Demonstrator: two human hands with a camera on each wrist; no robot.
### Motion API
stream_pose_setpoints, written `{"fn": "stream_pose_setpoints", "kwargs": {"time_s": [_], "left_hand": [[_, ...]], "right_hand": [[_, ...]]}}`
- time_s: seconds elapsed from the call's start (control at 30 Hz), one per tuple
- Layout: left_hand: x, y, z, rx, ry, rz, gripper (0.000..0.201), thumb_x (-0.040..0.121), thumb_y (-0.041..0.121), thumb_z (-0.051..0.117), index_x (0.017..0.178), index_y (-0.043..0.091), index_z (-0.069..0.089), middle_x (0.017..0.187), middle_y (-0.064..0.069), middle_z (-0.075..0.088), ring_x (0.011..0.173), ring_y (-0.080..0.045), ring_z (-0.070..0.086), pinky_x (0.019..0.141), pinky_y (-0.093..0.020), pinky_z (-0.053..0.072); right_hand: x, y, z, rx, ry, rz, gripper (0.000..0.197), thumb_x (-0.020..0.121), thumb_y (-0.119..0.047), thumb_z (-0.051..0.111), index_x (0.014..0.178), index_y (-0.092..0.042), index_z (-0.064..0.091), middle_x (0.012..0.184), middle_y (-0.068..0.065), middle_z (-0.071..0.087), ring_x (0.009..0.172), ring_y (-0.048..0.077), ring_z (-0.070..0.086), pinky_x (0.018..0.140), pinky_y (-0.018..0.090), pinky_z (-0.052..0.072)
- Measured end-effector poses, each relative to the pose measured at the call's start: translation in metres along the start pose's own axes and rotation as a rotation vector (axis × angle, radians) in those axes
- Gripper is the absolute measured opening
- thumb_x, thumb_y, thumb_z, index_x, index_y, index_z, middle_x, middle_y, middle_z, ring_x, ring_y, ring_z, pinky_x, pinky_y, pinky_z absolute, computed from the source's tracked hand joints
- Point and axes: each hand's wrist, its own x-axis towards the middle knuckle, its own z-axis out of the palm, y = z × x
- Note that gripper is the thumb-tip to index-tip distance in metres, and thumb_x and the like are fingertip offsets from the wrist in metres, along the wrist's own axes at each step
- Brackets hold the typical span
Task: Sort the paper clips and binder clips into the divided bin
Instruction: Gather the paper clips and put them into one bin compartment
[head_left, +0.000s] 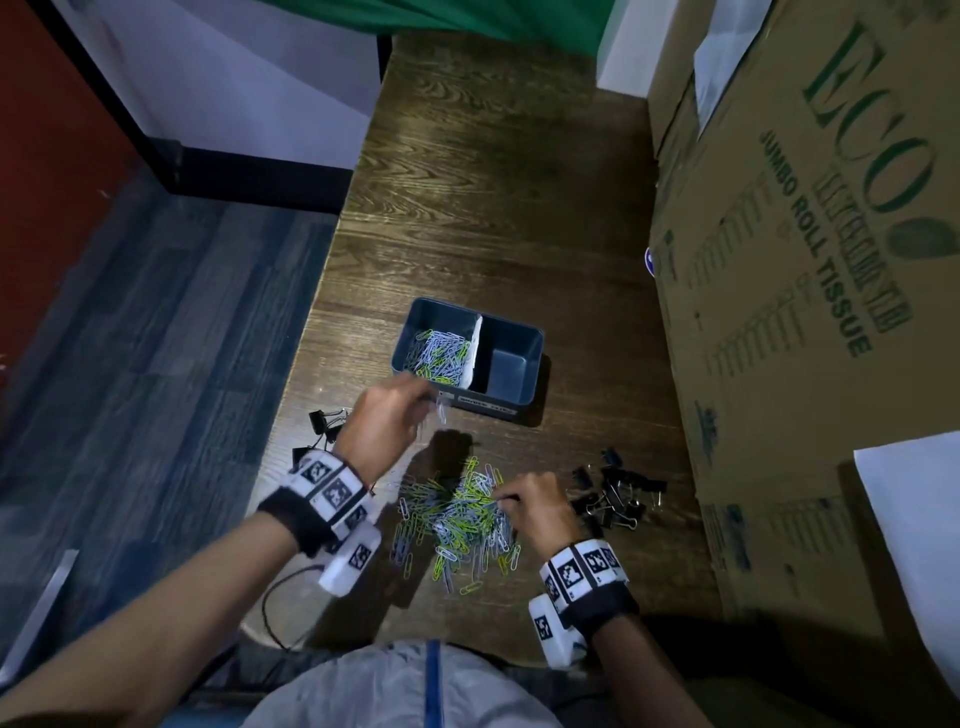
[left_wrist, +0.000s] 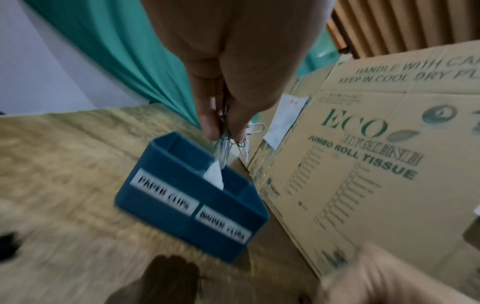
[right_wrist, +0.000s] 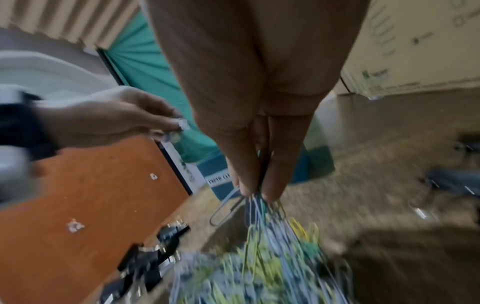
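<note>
Divided bin (head_left: 524, 387) on the tabletop (head_left: 493, 218), its labels blurred, paper clips (head_left: 439, 351) in its left compartment, left hand (head_left: 382, 423) near its front wall, grip pinched on a few clips, right hand (head_left: 537, 506) pinching clips from the loose pile (head_left: 457, 512), binder clips (head_left: 618, 493) beside it.

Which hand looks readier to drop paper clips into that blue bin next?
The left hand: it pinches a few paper clips beside the blue divided plastic bin. The right hand is back at the loose paper clip pile, gathering.
</note>
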Motion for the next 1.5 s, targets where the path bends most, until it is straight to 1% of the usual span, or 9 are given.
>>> {"fn": "stream_pose_setpoints", "kwargs": {"time_s": [0.23,0.33,0.47,0.7,0.83,1.0,1.13,1.23,1.5], "left_hand": [[0.082,0.006,-0.014,0.035,0.048,-0.011,0.013,0.087,0.012,0.067,0.101,0.012,0.067,0.095,-0.004,0.064,0.082,-0.018,0.06,0.075,-0.038,0.053],[0.085,-0.004,-0.003,0.107,0.022,-0.048,0.034,0.085,0.02,0.07,0.117,0.015,0.06,0.105,-0.007,0.063,0.084,-0.021,0.062,0.073,-0.038,0.053],[0.042,-0.018,0.021,0.238,0.031,-0.108,0.016,0.084,0.01,0.068,0.097,0.018,0.064,0.086,0.001,0.064,0.071,-0.019,0.06,0.057,-0.024,0.038],[-0.046,-0.027,0.062,0.247,-0.305,-0.209,0.017,0.083,0.02,0.07,0.096,0.022,0.059,0.089,0.005,0.06,0.074,-0.014,0.056,0.059,-0.021,0.039],[-0.067,-0.031,0.071,0.337,-0.499,-0.255,0.064,0.087,0.053,0.059,0.137,0.021,0.035,0.126,-0.006,0.049,0.108,-0.023,0.053,0.081,-0.036,0.053],[-0.089,-0.04,0.073,0.398,-0.667,-0.246,0.106,0.069,0.075,0.06,0.148,0.024,0.01,0.145,-0.009,0.029,0.128,-0.028,0.035,0.091,-0.047,0.049],[-0.1,-0.045,0.077,0.452,-0.719,-0.172,0.12,0.062,0.062,0.076,0.15,0.024,0.003,0.149,-0.007,0.02,0.13,-0.028,0.032,0.089,-0.044,0.052],[-0.104,-0.047,0.075,0.39,-0.703,-0.14,0.118,0.065,0.029,0.085,0.151,0.025,0.003,0.148,-0.005,0.017,0.119,-0.024,0.043,0.083,-0.034,0.053],[-0.095,-0.037,0.085,0.222,-0.588,-0.156,0.093,0.075,0.011,0.075,0.149,0.021,0.019,0.133,-0.007,0.033,0.092,-0.023,0.058,0.076,-0.032,0.053]], "right_hand": [[0.0,-0.03,-0.048,0.038,0.005,-0.096,0.016,0.092,-0.012,0.068,0.106,-0.014,0.076,0.107,0.005,0.075,0.094,0.014,0.07,0.092,0.031,0.056],[-0.001,-0.052,-0.077,0.076,0.083,-0.175,0.014,0.091,-0.012,0.069,0.102,-0.014,0.077,0.101,0.001,0.074,0.088,0.007,0.064,0.085,0.021,0.054],[0.016,-0.088,-0.121,0.115,0.187,-0.259,0.015,0.088,-0.013,0.072,0.103,-0.012,0.077,0.102,0.002,0.075,0.095,0.01,0.065,0.093,0.025,0.052],[0.084,-0.135,-0.15,0.123,0.299,-0.315,0.014,0.086,-0.009,0.075,0.099,-0.013,0.079,0.098,0.006,0.077,0.095,0.016,0.069,0.089,0.02,0.047],[0.096,-0.129,-0.13,0.038,0.25,-0.274,0.027,0.084,-0.014,0.077,0.111,-0.016,0.075,0.111,0.01,0.074,0.107,0.027,0.068,0.096,0.035,0.053],[0.062,-0.08,-0.066,0.016,0.102,-0.214,0.032,0.087,-0.02,0.074,0.118,-0.015,0.069,0.111,0.009,0.071,0.097,0.021,0.069,0.088,0.036,0.057],[0.016,-0.025,-0.019,-0.093,-0.297,0.047,0.09,0.08,-0.029,0.08,0.153,-0.03,0.028,0.158,0.007,0.024,0.139,0.032,0.037,0.108,0.051,0.04],[-0.012,0.012,0.01,-0.272,-0.411,0.093,0.136,0.062,-0.029,0.093,0.155,-0.037,-0.007,0.158,0.01,0.005,0.142,0.038,0.03,0.106,0.057,0.041],[-0.007,0.022,0.055,-0.246,-0.118,0.029,0.125,0.066,-0.018,0.09,0.154,-0.029,0.002,0.135,0.01,0.029,0.115,0.031,0.054,0.087,0.044,0.055]]}}
